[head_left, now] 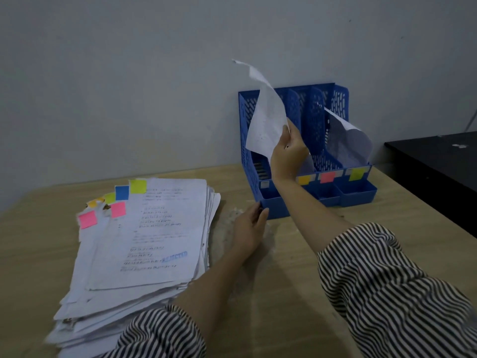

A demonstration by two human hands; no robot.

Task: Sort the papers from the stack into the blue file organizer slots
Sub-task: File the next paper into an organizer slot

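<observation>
Right hand up over the blue file organizer, grip closed on a single sheet, thumb and fingers pinching its lower right edge. Sheet curling upward, top corner flapping against the wall, lower part hanging in front of the organizer's left slots. Left hand down on the worktop, fingers straight and relaxed, grip open, fingertips touching the organizer's front left corner. Organizer parked at the far edge of the worktop, toward the right, back against the wall. Coloured labels along its front lip: yellow, pink, green. One curved paper already leaning in the rightmost slot, bowed over to the right. Paper stack thick and untidy toward the left side of the worktop, well apart from the organizer, just beside the left forearm. Sticky tabs poking out along the stack's far edge: pink, pink again, blue, yellow-green. Top sheet printed, text blurred, blue stamp near its lower right. Striped sleeves on both arms. Dark surface beyond the right edge of the worktop.
</observation>
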